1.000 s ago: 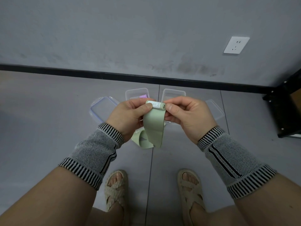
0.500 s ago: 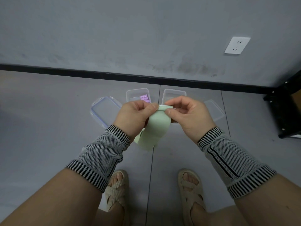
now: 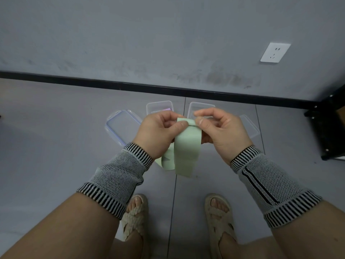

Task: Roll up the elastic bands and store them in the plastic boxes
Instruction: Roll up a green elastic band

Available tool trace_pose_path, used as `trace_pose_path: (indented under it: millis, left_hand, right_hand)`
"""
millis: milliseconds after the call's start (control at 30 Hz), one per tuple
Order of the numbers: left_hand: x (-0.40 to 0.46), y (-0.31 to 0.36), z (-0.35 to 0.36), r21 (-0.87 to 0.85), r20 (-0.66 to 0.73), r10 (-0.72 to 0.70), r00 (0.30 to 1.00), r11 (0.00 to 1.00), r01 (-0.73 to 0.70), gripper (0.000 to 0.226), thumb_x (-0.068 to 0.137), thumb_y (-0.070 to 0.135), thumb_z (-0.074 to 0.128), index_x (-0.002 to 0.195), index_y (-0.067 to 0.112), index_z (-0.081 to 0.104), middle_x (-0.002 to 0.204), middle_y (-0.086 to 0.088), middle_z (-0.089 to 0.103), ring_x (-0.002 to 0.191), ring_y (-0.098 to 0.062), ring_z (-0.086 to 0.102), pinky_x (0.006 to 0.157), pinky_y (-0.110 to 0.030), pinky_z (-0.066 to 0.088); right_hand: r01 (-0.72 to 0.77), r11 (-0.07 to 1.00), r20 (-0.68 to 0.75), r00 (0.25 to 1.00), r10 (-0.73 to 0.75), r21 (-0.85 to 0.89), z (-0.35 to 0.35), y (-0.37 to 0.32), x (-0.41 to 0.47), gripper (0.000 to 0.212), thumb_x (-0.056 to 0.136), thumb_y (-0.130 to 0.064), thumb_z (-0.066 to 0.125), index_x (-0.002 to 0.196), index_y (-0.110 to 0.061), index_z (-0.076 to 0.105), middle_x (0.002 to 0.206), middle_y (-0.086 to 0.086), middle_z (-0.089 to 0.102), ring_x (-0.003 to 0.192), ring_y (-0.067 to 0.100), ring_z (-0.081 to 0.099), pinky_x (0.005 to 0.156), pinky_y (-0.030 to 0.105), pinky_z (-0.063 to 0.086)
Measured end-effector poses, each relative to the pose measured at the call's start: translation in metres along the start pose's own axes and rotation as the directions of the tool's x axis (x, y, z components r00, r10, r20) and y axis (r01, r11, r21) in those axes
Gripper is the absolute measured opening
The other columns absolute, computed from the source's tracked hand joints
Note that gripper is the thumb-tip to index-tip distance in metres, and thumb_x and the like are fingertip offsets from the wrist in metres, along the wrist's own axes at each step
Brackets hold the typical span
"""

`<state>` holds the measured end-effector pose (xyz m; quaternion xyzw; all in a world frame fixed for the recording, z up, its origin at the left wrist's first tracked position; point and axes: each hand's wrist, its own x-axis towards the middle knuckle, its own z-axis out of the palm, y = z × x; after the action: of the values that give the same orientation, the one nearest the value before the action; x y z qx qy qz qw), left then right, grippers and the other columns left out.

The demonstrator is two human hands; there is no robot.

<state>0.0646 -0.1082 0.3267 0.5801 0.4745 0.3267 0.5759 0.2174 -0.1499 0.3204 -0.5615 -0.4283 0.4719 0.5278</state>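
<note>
Both hands pinch the folded top edge of the green elastic band: left hand, right hand, fingers curled, the rest dangling.

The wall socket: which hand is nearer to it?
Right. The right hand is below and left of the wall socket; the left hand is farther left.
</note>
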Motion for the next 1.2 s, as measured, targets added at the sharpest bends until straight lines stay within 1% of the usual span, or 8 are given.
trace_pose_path:
  millis: [133,267,367,600,733,867,1000,1200]
  left_hand:
    - [0.0018,-0.0017,-0.0019,0.038,-0.023,-0.009,1.0,0.999,0.01,0.021,0.091,0.018,0.06,0.073,0.009,0.065,0.071,-0.016,0.062,0.062,-0.021,0.057,0.061,-0.032,0.051]
    - [0.0016,-0.0039,-0.0026,0.036,0.005,-0.023,1.0,0.999,0.023,0.027,0.092,0.026,0.058,0.081,0.004,0.069,0.074,-0.02,0.067,0.065,-0.024,0.062,0.064,-0.038,0.055]
    - [0.0001,-0.0022,-0.0016,-0.048,0.046,-0.038,0.998,0.998,0.04,0.005,0.089,0.016,0.061,0.089,0.016,0.066,0.074,-0.005,0.069,0.068,-0.016,0.064,0.063,-0.033,0.054]
    - [0.0013,-0.0006,-0.0012,0.009,0.004,0.02,1.0,1.0,-0.02,0.014,0.086,0.006,0.064,0.076,0.016,0.064,0.055,0.008,0.061,0.05,0.0,0.051,0.05,-0.012,0.042]
    - [0.0009,-0.0016,-0.0017,-0.001,0.023,0.026,0.999,1.0,-0.026,0.013,0.086,0.004,0.063,0.076,0.013,0.064,0.053,0.008,0.063,0.049,0.001,0.054,0.051,-0.012,0.043]
    - [0.0022,-0.0036,-0.0019,-0.03,0.032,0.031,0.999,0.999,-0.03,0.014,0.084,0.001,0.064,0.076,0.012,0.065,0.071,-0.015,0.067,0.066,-0.018,0.062,0.066,-0.027,0.054]
    - [0.0025,-0.0034,-0.0031,-0.05,0.036,0.039,0.999,0.998,-0.037,0.016,0.083,-0.001,0.064,0.074,0.012,0.064,0.072,-0.015,0.065,0.069,-0.023,0.062,0.071,-0.033,0.053]
    - [0.0008,-0.0032,0.0005,-0.083,0.028,0.028,0.999,0.996,-0.026,0.016,0.083,-0.002,0.064,0.074,0.011,0.065,0.073,-0.016,0.067,0.068,-0.022,0.063,0.072,-0.034,0.053]
  right_hand:
    - [0.008,0.999,0.062,0.998,-0.005,-0.038,-0.0028,0.0012,-0.0004,0.02,0.085,0.0,0.064,0.088,-0.02,0.067,0.074,0.001,0.068,0.073,0.019,0.067,0.075,0.04,0.058]
    - [-0.01,0.998,0.034,0.999,0.012,-0.061,-0.0041,0.0016,0.0005,0.015,0.086,-0.004,0.064,0.08,-0.017,0.068,0.068,0.005,0.07,0.063,0.02,0.066,0.064,0.033,0.057]
    - [-0.027,0.998,0.022,0.999,0.028,-0.055,-0.0043,0.0011,0.0013,0.014,0.087,-0.004,0.062,0.077,-0.013,0.067,0.058,0.002,0.064,0.053,0.014,0.059,0.056,0.028,0.054]
    - [-0.016,0.998,0.041,0.999,0.018,-0.059,-0.0049,0.0022,-0.0004,0.009,0.088,-0.01,0.064,0.082,-0.014,0.07,0.076,0.017,0.069,0.068,0.026,0.066,0.069,0.04,0.059]
    - [0.017,0.999,0.058,0.998,-0.014,-0.049,-0.0038,-0.0001,-0.0005,0.014,0.085,-0.001,0.064,0.084,-0.015,0.069,0.08,0.013,0.069,0.073,0.021,0.067,0.072,0.036,0.059]
    - [0.021,0.999,0.059,0.998,-0.018,-0.05,-0.0042,-0.0014,-0.0014,0.013,0.085,-0.004,0.065,0.08,-0.015,0.07,0.076,0.008,0.071,0.069,0.019,0.067,0.068,0.035,0.06]
    - [0.026,0.996,0.068,0.997,-0.02,-0.088,-0.0038,-0.002,-0.0009,0.01,0.085,-0.008,0.066,0.08,-0.016,0.071,0.072,0.007,0.07,0.062,0.017,0.064,0.061,0.028,0.057]
    - [0.026,0.993,0.067,0.998,-0.018,-0.115,-0.0017,0.001,0.0012,0.013,0.084,-0.002,0.067,0.077,-0.013,0.068,0.075,0.021,0.069,0.064,0.024,0.062,0.061,0.033,0.056]
